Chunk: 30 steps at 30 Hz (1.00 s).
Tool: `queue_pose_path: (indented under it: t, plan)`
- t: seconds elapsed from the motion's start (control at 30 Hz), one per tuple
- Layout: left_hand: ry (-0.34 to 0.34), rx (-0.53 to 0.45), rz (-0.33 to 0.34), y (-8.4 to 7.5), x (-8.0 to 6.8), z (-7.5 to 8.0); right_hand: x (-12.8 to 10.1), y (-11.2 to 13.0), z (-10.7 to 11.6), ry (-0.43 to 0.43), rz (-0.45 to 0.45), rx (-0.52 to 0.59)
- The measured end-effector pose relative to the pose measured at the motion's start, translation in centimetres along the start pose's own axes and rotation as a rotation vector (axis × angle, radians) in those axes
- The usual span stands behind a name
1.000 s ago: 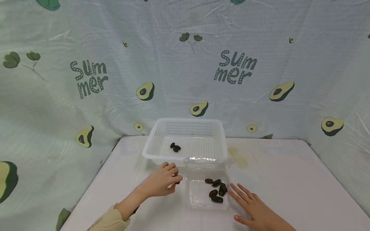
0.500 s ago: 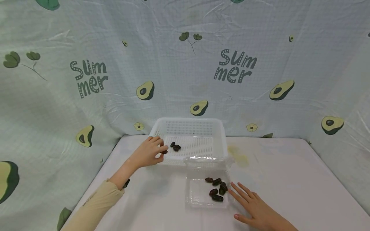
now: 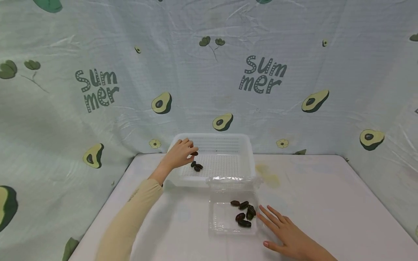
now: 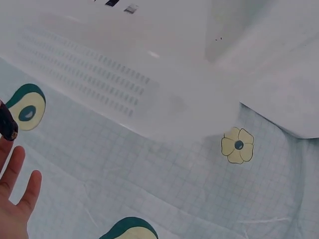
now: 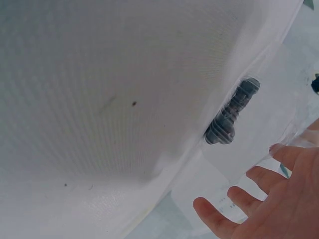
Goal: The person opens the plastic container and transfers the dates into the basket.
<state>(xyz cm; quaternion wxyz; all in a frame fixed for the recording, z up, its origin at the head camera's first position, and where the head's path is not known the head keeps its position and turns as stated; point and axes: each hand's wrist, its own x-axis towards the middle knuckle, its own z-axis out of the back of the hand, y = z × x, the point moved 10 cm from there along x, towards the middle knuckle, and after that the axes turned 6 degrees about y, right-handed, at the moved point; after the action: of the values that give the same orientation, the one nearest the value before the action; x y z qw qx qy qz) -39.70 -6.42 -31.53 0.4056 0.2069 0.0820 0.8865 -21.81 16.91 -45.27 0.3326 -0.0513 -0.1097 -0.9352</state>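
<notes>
My left hand (image 3: 179, 154) is over the left side of a white plastic basket (image 3: 246, 159), pinching a dark brown date (image 3: 194, 153) between fingers and thumb. In the left wrist view, that date (image 4: 7, 122) shows at the left edge by the fingertips. Below the hand, a few dates (image 3: 197, 166) lie together on the basket floor. Beside the right wall of a clear plastic clamshell box (image 3: 222, 226), my right hand (image 3: 285, 235) spreads its fingers, with the fingertips at that wall. Several dates (image 3: 244, 223) lie in the right part of the box, seen through its side in the right wrist view.
The box's raised clear lid (image 3: 233, 183) leans near the front of the basket. A white table (image 3: 326, 203) carries everything, with a yellowish stain (image 3: 267, 175) right of the basket. A patterned curtain (image 3: 183, 72) hangs behind and along the sides.
My left hand has carried the date from left of the clear box up and away, first to the basket's left rim, then over its inside. The right hand stays in place.
</notes>
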Motion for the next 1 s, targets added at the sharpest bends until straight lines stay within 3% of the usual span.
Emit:
queue_pose_path:
  t: [0.2, 0.53, 0.77, 1.0]
  plan:
    - [-0.009, 0.019, -0.003, -0.2, 1.3, -1.2, 0.1, -0.2, -0.2, 0.019, -0.017, 0.030]
    - [0.008, 0.055, 0.015, -0.1, 2.3, -3.0, 0.1, -0.2, -0.3, 0.013, -0.013, 0.018]
    - [0.032, 0.039, 0.029, -0.2, 2.2, -3.3, 0.1, -0.3, -0.3, 0.023, -0.024, 0.032]
    - [-0.003, 0.024, 0.010, -0.5, 1.4, -2.7, 0.1, -0.2, -0.2, 0.015, -0.021, 0.017]
